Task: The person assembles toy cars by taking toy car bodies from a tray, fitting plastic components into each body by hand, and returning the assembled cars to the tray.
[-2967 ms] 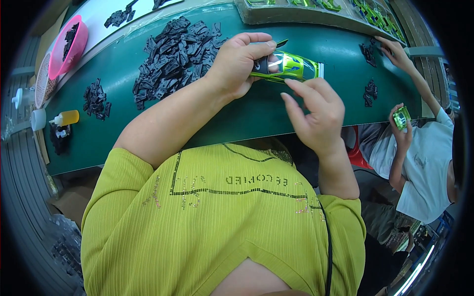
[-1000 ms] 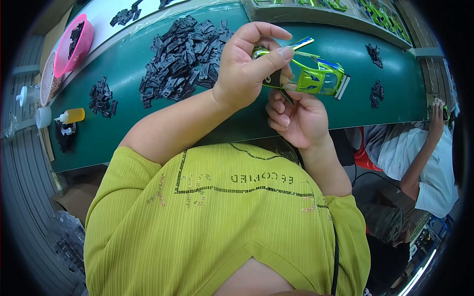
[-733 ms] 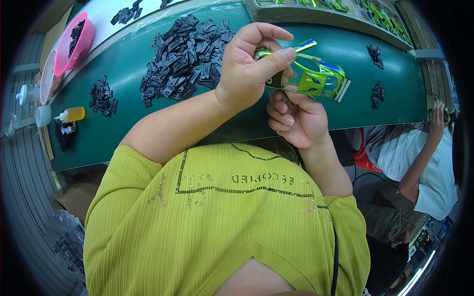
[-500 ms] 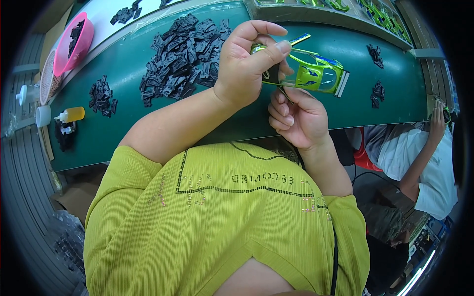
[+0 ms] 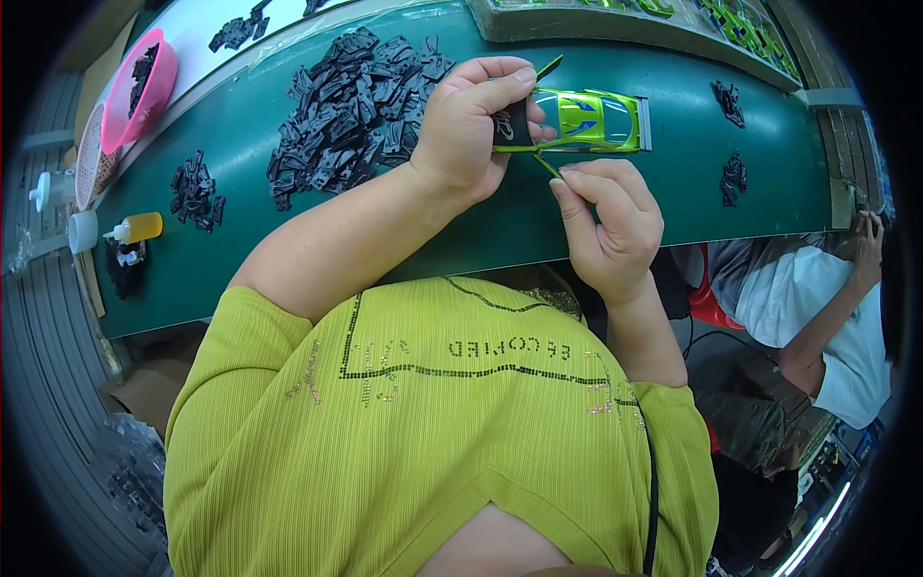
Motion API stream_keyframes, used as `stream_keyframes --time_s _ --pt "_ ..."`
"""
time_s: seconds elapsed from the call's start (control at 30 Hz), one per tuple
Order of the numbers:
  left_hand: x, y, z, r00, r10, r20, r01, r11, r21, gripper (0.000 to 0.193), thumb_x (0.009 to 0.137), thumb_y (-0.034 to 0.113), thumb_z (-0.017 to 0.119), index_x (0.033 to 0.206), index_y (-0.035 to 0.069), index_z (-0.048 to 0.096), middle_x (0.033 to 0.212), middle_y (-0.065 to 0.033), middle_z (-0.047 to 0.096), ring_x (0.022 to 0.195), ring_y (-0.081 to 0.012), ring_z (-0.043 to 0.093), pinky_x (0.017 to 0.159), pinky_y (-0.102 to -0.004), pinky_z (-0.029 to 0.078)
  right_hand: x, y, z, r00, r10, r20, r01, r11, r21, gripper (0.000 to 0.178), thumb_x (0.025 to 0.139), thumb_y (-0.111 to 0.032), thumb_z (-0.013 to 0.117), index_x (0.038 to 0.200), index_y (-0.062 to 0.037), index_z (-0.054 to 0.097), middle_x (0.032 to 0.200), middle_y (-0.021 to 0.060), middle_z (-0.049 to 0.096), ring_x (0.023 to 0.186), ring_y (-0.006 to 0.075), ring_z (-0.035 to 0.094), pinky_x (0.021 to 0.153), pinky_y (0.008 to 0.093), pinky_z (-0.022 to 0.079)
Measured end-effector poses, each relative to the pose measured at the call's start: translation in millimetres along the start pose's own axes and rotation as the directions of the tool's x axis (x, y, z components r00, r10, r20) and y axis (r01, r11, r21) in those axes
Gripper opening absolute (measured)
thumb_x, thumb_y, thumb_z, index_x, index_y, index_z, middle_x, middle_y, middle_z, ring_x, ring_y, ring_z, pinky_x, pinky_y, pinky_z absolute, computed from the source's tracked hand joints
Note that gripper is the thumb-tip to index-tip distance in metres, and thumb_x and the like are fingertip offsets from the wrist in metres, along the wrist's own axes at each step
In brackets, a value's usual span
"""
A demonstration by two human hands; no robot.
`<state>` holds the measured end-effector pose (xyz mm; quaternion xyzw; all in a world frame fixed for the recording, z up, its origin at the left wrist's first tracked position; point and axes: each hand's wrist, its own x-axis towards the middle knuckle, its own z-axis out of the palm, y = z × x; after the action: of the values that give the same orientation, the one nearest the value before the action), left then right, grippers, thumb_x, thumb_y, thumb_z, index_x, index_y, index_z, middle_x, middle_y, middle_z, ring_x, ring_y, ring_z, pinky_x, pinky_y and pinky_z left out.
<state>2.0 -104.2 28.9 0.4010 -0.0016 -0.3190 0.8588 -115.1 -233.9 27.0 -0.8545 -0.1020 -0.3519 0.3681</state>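
A shiny green toy car body [image 5: 604,123] with blue markings and a grey rear end is held above the table, its tail pointing right. My left hand [image 5: 471,120] is closed around its black-and-green front end, thumb on top. Two thin green side pieces, like opened doors, stick out from the car, one on the far side and one on the near side. The thumb and forefinger of my right hand [image 5: 613,216] pinch the tip of the near door [image 5: 547,166]. My left fingers partly hide the front of the car.
A big heap of black plastic parts [image 5: 336,115] lies left of my hands, with smaller piles around. A pink basket [image 5: 159,87] and a yellow-filled bottle [image 5: 141,227] stand at the left. A tray [image 5: 596,27] of green parts is at the back. Another person [image 5: 798,298] sits at right.
The car has turned from tilted to nearly level, roof showing more. My right hand has shifted right and now pinches the near door, which stands out from the car's side.
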Motion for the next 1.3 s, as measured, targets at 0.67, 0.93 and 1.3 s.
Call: stream_keyframes --time_s 0.67,0.93,1.3 --pt "9 -6 0 1.000 0.006 -0.019 -0.003 0.987 0.158 0.023 0.096 0.018 0.062 0.109 0.001 0.054 0.084 -0.0081 0.060 0.063 -0.0159 0.062 0.055 -0.0331 0.058 38 -19 -13 0.957 0.073 0.280 0.078 0.866 -0.494 0.079 0.063 -0.022 0.084 0.134 -0.0099 0.052 0.133 0.0141 0.050 0.128 0.0352 0.044 0.104 0.0495 0.035" --pt "9 -9 -1 0.997 0.082 0.001 -0.077 0.934 0.349 0.025 0.095 0.019 0.067 0.110 0.004 0.055 0.077 -0.0027 0.060 0.062 -0.0103 0.059 0.053 -0.0273 0.053 40 -3 -17 0.883 0.165 0.440 0.073 0.877 -0.475 0.075 0.064 -0.028 0.084 0.126 -0.0009 0.052 0.110 0.0142 0.060 0.112 0.0321 0.056 0.108 0.0573 0.032" --pt "6 -4 -4 0.943 0.318 0.095 -0.331 0.883 0.332 0.014 0.093 0.008 0.065 0.105 0.003 0.059 0.073 0.0029 0.059 0.062 -0.0009 0.049 0.055 -0.0189 0.039 29 17 -54 0.795 0.485 0.365 -0.557 0.821 0.124 0.049 0.085 -0.026 0.075 0.122 0.0002 0.056 0.108 0.0117 0.065 0.106 0.0246 0.061 0.087 0.0359 0.049"
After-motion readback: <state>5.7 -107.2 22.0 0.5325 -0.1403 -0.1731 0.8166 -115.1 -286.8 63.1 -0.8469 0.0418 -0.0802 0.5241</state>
